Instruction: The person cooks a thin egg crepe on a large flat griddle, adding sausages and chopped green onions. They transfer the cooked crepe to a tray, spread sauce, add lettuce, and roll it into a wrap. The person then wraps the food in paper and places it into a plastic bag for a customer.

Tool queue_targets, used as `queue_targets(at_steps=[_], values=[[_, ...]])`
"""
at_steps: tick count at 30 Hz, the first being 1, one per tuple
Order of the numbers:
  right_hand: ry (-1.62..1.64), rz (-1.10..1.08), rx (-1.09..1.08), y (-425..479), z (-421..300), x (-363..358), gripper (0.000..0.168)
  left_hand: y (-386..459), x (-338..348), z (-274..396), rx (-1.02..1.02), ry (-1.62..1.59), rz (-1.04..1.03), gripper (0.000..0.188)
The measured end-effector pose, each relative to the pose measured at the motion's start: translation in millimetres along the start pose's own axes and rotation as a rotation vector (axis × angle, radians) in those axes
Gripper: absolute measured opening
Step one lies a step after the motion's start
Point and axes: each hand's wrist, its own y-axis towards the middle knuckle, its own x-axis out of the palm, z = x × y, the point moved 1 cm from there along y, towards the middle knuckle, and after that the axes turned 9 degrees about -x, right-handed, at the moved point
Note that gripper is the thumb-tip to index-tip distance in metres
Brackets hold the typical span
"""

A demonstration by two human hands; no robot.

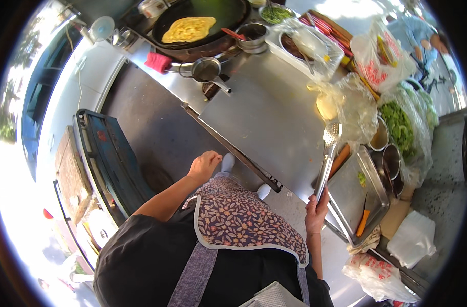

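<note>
My right hand [316, 211] grips the handle end of metal tongs [327, 161], whose perforated, spoon-shaped head lies by a clear plastic bag and a piece of pale dough [327, 107]. My left hand [205, 165] hangs in front of the apron, fingers curled in, with nothing seen in it. A yellow flatbread [189, 29] rests on the round black griddle [226, 32] at the top. Just below the griddle, a small metal saucepan [206, 69] stands at the steel counter's [256, 107] left side.
A tray [381, 184] at right holds an orange-handled knife [363, 223]. Beyond it are metal cups [391, 161] and bagged lettuce [398, 126]. A white tray [291, 61] with a bagged bowl, a red cloth [157, 62] and a dark cabinet [114, 153] surround the counter. A person [413, 38] is at upper right.
</note>
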Motion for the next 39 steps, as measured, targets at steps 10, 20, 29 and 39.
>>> queue_targets(at_steps=[10,20,29,39], values=[[-0.118,-0.388,-0.148,45,-160,223,0.062,23,-164,-124,0.004,-0.013,-0.144,0.030],[-0.814,-0.403,-0.581,275,-252,418,0.063,-25,-284,-305,-0.328,-0.222,-0.288,0.053],[-1.040,-0.544,-0.671,363,-281,528,0.055,-45,-296,-346,-0.512,-0.398,-0.756,0.056],[-1.179,-0.243,-1.494,432,-292,493,0.077,59,-375,-346,-0.574,-0.257,-0.576,0.054]])
